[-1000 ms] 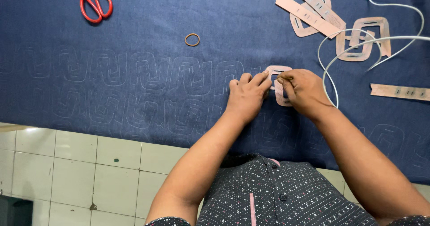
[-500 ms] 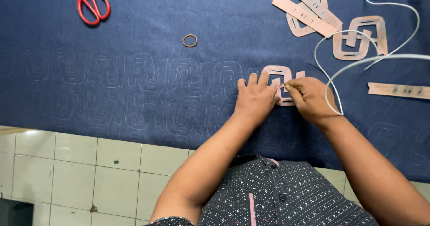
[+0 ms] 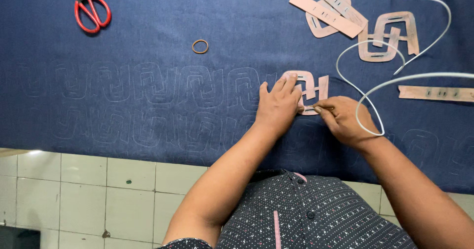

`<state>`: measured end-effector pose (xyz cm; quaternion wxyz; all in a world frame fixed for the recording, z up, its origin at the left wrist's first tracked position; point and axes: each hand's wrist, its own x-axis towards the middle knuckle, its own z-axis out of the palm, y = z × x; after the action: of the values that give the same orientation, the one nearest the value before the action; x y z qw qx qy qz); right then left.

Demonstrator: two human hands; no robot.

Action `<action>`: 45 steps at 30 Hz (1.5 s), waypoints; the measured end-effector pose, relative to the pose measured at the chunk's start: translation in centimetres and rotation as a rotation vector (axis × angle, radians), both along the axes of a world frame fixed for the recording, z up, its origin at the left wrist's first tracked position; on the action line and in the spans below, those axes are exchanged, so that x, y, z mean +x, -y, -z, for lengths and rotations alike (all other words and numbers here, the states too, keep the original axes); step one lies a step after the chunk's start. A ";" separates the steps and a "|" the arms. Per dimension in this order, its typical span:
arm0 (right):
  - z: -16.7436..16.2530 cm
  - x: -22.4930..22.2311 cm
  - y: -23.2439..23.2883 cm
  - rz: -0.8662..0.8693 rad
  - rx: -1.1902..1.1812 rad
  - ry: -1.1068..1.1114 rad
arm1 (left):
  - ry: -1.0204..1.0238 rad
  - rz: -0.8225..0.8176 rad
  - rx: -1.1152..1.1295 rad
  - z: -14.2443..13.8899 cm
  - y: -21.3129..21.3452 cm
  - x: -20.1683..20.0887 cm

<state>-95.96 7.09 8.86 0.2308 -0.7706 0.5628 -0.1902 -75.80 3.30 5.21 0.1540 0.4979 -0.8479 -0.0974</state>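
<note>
Left hand [image 3: 277,106] lies flat, fingers spread, pressing a pinkish cardboard template [image 3: 307,90] onto the dark blue fabric [image 3: 148,96]; it grips nothing, just pins the template so it likely won't slide while being traced. Right hand [image 3: 343,118] sits at the template's lower right edge, fingers pinched closed around a thin marking tool [image 3: 323,107], too small to tell which kind; its tip touches the template's edge. Template sits on the cloth at the right end of a row of faint traced outlines [image 3: 148,88] of the same interlocking shape, which run left across the cloth in two bands, so the placement reads as the next slot in the repeat. A white cord [image 3: 368,88] loops just beside the right hand, partly over the wrist. Spare templates [image 3: 387,37] and cardboard strips [image 3: 326,9] are parked at upper right, near but apart from the hands. Another strip [image 3: 434,93] lies at far right. Red-handled scissors [image 3: 91,9] and a small rubber band [image 3: 200,46] lie well apart at upper left. Tiled surface [image 3: 74,190] shows below the cloth's near edge.
</note>
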 end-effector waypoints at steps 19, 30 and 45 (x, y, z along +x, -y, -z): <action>0.2 -1.5 3.9 0.158 -0.068 -0.088 | 0.037 -0.002 0.085 -0.9 0.0 -0.5; 0.8 -1.4 5.1 0.157 -0.202 -0.064 | 0.015 0.002 0.073 -0.6 -0.1 -0.3; -0.3 -2.6 1.4 0.055 -0.214 -0.128 | 0.050 0.008 0.095 -0.5 0.0 -0.3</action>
<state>-98.57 5.71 9.19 0.1054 -0.7857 0.5737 -0.2058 -76.05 3.31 5.73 0.1087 0.5036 -0.8478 -0.1257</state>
